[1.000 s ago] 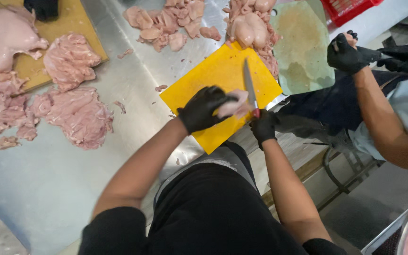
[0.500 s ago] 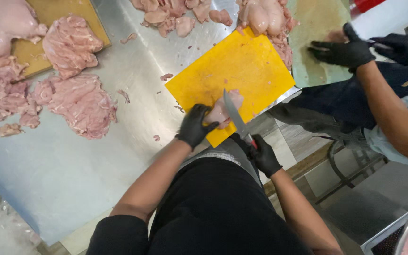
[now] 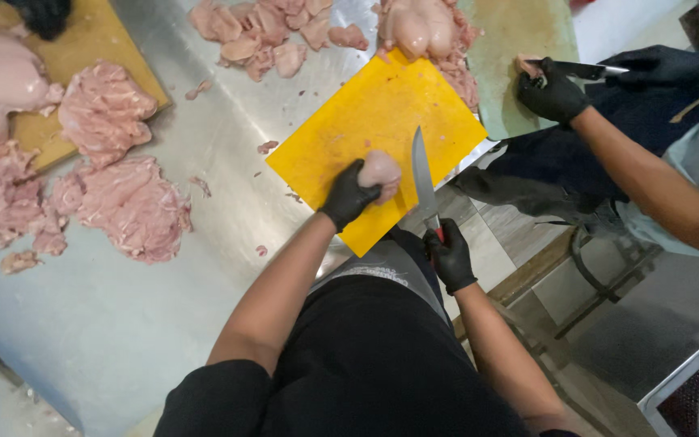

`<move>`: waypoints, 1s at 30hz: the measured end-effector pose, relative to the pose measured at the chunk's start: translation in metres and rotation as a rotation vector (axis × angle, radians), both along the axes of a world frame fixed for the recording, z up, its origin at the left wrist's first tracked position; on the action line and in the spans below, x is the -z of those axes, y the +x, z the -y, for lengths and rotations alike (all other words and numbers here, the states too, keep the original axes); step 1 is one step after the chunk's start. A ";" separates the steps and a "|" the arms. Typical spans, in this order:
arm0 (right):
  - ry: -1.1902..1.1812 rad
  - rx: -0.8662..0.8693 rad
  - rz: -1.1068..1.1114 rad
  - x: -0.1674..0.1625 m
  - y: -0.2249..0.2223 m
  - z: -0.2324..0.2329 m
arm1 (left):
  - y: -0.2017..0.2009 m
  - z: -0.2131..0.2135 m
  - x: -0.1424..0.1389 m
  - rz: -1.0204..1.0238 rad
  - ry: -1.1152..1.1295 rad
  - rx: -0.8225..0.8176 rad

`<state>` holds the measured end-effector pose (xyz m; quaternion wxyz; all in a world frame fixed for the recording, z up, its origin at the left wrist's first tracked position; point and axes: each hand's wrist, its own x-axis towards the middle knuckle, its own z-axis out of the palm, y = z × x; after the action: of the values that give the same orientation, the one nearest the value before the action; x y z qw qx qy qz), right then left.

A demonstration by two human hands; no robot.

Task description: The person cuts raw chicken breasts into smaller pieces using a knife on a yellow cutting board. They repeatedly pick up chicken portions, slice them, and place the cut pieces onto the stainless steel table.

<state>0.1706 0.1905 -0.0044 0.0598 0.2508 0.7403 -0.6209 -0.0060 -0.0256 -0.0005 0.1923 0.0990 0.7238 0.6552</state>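
Observation:
My left hand (image 3: pixel 348 194), in a black glove, grips a pale piece of raw chicken (image 3: pixel 382 172) over the near part of a yellow cutting board (image 3: pixel 357 121). My right hand (image 3: pixel 449 255), also gloved in black, holds a knife (image 3: pixel 422 174) by its handle just off the board's near corner. The blade points away from me and stands just right of the chicken piece, close to it.
The steel table (image 3: pixel 228 162) carries heaps of raw chicken at left (image 3: pixel 123 202) and at the far side (image 3: pixel 269 28), plus a wooden board (image 3: pixel 91 40). A whole bird (image 3: pixel 418 28) lies beyond the yellow board. A co-worker's gloved hands (image 3: pixel 556 93) cut meat at right.
Both my hands have drawn back toward the board's near edge. My left hand has lifted the chicken piece, and the knife has come away from it, blade now pointing away.

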 end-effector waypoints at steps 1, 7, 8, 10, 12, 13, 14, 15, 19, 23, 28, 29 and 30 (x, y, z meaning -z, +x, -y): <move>-0.016 0.012 -0.019 -0.001 0.001 0.001 | -0.004 0.004 -0.008 -0.110 -0.113 -0.045; 0.006 0.012 -0.036 -0.002 0.001 0.001 | -0.014 0.022 -0.041 -0.686 -0.675 0.025; -0.018 0.026 -0.023 -0.002 0.000 0.000 | -0.013 0.026 -0.038 -0.702 -0.740 0.136; -0.067 0.054 0.007 -0.002 -0.001 -0.002 | -0.010 0.042 -0.026 -0.635 -0.647 0.190; -0.012 0.047 0.016 -0.002 -0.002 -0.004 | -0.010 0.052 -0.007 -0.479 -0.578 0.042; 0.014 0.046 0.025 -0.001 -0.002 -0.005 | -0.008 0.054 0.002 -0.346 -0.552 -0.129; 0.014 0.054 0.035 0.000 -0.002 -0.005 | -0.007 0.055 0.012 -0.210 -0.522 -0.300; 0.015 0.059 0.042 0.001 -0.002 -0.005 | -0.005 0.050 0.020 -0.308 -0.529 -0.304; -0.075 0.049 -0.008 0.005 -0.004 -0.003 | -0.002 0.005 0.045 -0.312 -0.593 -0.210; 0.028 0.008 0.010 -0.003 -0.010 0.007 | -0.024 0.004 0.053 -0.122 -0.501 -0.175; 0.072 -0.096 0.112 -0.039 -0.021 0.033 | -0.043 0.032 0.049 -0.193 -0.682 0.030; 0.025 -0.129 0.137 -0.048 -0.022 0.042 | -0.043 0.034 0.047 -0.200 -0.731 0.033; -0.022 -0.162 0.156 -0.056 -0.026 0.050 | -0.043 0.036 0.046 -0.123 -0.692 0.030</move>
<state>0.1442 0.1407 0.0512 0.1698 0.2372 0.7445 -0.6005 -0.0489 -0.0614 -0.0460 0.1799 0.0777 0.9117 0.3610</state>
